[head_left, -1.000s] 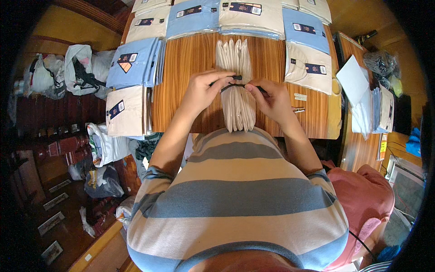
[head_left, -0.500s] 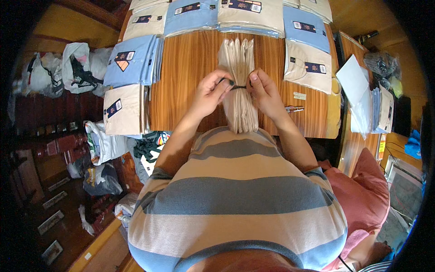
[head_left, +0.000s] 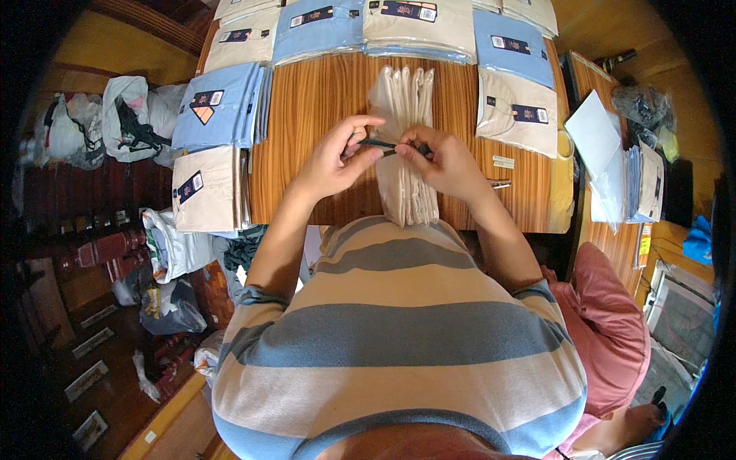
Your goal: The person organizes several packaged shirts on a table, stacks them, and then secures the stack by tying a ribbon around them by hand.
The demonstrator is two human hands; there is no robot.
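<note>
Right hand (head_left: 432,153) pinches a thin black flexible strip (head_left: 376,142); left hand (head_left: 337,159) has it too, index finger sticking out. Strip's right over a narrow cream plastic-wrapped bundle (head_left: 408,192) on the brown wood-grain tabletop (head_left: 307,107), blue flat-folded bagged garments (head_left: 222,115) off left.

1. Brown wood-grain tabletop (head_left: 310,103) around the bare left hand (head_left: 337,159) and bare right hand (head_left: 442,157): brightly lit.
2. Cream folded bundle in clear plastic (head_left: 409,195), beneath the hands: small glints.
3. Far left of the left hand: dim, grainy.
4. Farthest from both hands: bent edges, black rim.
</note>
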